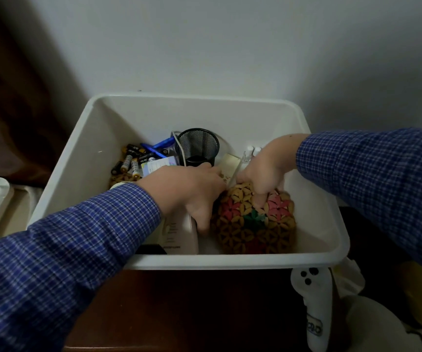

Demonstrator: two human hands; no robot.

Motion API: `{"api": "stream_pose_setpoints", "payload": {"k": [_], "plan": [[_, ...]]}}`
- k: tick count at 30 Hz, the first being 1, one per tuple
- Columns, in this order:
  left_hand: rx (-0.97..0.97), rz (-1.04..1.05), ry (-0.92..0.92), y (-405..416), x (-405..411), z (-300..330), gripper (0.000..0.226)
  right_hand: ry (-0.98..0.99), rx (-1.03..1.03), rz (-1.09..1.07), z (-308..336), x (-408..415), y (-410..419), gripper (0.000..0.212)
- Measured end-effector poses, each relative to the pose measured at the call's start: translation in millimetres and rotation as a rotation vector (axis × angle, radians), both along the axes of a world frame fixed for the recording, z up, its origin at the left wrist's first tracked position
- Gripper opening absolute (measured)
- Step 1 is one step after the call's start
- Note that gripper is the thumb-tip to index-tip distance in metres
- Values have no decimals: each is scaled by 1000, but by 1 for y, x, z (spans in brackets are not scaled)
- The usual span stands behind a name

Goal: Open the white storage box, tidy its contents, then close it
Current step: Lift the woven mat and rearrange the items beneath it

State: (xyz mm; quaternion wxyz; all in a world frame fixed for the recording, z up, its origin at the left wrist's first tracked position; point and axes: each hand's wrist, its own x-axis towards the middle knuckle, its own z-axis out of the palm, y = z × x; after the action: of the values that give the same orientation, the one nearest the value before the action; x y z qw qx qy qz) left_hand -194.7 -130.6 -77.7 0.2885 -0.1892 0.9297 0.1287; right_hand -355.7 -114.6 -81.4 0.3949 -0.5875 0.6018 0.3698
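White controller (pixel 314 301), open storage box (pixel 60 174), batteries (pixel 128 162), labels unreadable

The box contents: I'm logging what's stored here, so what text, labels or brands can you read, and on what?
No text can be read.
White bottle: faint grey lines of print, too blurred.
Batteries: label marks, too small.
Card beside the mesh cup: printed lines, blurred.
White controller outside the box: dark logo, illegible.
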Motion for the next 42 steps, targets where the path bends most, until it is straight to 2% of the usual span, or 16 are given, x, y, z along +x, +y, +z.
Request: {"api": "stream_pose_setpoints", "payload": {"k": [6,10,16,21,24,28,36,38,42], "plan": [[-46,-21,23,0,0,-2,72,-62,-141,-10,-20,1,13,75],[-109,4,39,0,-2,-7,43,-59,-160,-39,-26,4,19,54],[-123,-19,17,6,-5,-13,30,47,-190,76,-25,1,24,45],[-164,22,36,12,-8,-17,40,67,-167,66,-20,1,21,41],[-136,47,-6,11,-11,-17,33,62,-189,55,-18,1,19,49],[-109,81,-35,10,-15,-18,31,68,-158,64,-24,3,18,45],[-73,137,-77,8,-16,-18,40,114,-111,101,-31,0,16,12],[-72,130,-85,8,-15,-20,35,103,-125,84,-30,1,17,12],[-75,112,-92,9,-14,-19,39,38,-160,69,-26,1,21,36]]}}
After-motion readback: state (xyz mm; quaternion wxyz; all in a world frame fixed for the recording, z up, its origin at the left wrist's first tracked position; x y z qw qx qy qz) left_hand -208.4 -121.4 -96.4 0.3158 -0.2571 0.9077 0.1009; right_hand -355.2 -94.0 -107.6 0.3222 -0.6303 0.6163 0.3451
